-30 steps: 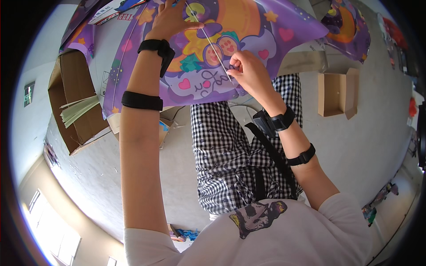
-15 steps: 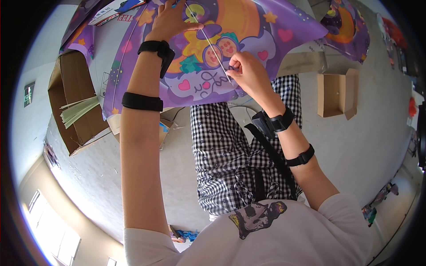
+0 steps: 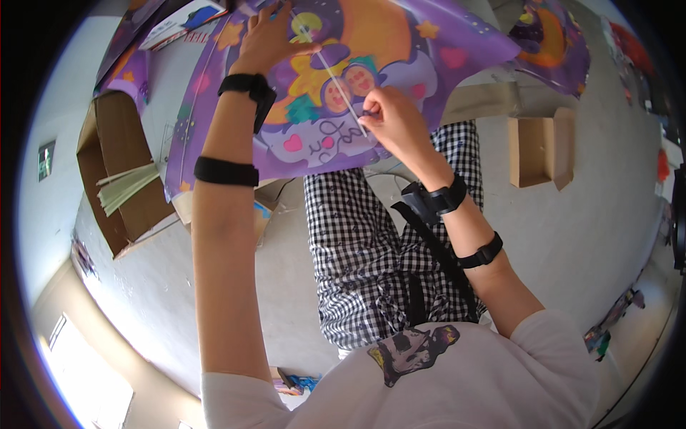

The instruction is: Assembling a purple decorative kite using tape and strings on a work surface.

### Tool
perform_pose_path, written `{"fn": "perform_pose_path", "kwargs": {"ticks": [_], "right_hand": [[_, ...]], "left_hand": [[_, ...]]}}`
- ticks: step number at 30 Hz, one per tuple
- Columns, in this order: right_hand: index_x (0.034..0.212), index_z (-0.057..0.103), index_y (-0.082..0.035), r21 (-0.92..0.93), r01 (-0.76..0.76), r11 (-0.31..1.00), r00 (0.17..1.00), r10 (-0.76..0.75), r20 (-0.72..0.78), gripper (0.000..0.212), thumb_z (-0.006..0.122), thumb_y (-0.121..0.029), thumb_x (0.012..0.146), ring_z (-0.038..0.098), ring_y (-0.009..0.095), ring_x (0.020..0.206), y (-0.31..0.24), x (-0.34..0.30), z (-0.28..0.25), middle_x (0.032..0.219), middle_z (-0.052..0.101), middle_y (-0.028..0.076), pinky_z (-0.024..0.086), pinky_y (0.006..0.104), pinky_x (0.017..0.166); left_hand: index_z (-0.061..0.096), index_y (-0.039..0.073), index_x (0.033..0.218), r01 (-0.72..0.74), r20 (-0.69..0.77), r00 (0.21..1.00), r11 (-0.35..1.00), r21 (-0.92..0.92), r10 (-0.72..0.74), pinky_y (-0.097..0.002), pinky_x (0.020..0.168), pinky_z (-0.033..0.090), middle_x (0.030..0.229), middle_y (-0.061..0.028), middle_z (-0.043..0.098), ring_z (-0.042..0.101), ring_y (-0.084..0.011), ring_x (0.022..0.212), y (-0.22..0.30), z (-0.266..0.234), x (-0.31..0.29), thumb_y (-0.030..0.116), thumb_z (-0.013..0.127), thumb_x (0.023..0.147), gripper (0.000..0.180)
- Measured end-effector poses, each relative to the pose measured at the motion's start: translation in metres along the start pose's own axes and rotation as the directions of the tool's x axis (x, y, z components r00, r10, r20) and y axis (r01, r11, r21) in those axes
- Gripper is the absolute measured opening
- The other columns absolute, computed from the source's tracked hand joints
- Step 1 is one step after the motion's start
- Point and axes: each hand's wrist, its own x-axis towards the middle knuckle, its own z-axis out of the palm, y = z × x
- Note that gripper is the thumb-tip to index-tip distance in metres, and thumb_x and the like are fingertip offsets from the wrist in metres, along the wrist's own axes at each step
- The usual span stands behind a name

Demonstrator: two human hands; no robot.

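A printed purple sheet with cartoon pictures, stars and hearts, probably plastic film, spreads before me. A thin white rod runs slantwise over it, from near my left hand down to my right hand. My left hand rests on the sheet at the far left, fingers stretched and thumb reaching out beside the rod; its fingertips are partly cut off by the upper edge. With thumb and fingers pinched together, my right hand grips the rod near its close end, above the sheet's near edge.
At the left stands an open cardboard box with a bundle of pale strips sticking out. A small open carton lies on the floor at right. Another printed purple sheet hangs at the far right, and a white printed box lies far left.
The whole view has shifted slightly. Both hands keep about the same places on the sheet and rod.
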Motion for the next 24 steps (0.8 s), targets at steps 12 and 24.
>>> {"fn": "perform_pose_path", "kwargs": {"ticks": [12,24], "right_hand": [[0.098,0.061,-0.007,0.168,-0.044,0.985,0.915,0.107,-0.388,0.016,0.068,-0.016,0.086,0.064,0.024,0.084,0.027,-0.035,-0.084,0.091,0.063,0.007,0.051,0.0350,0.070],[0.116,0.056,-0.004,0.820,-0.312,0.480,0.734,0.670,-0.113,0.048,0.065,-0.043,0.091,0.055,0.019,0.115,0.204,-0.069,-0.188,0.119,0.060,0.009,0.037,0.0325,0.102]], "left_hand": [[0.035,0.011,0.148,0.012,0.080,0.997,0.997,-0.073,-0.006,-0.0537,0.104,0.037,0.148,-0.0192,0.034,0.035,-0.0442,0.132,-0.014,0.012,0.008,0.056,0.082,0.064,0.106],[0.033,0.014,0.150,-0.017,0.096,0.995,0.999,-0.035,0.020,-0.0535,0.105,0.037,0.148,-0.0181,0.033,0.034,-0.0440,0.132,-0.024,0.016,0.011,0.057,0.082,0.064,0.108]]}}
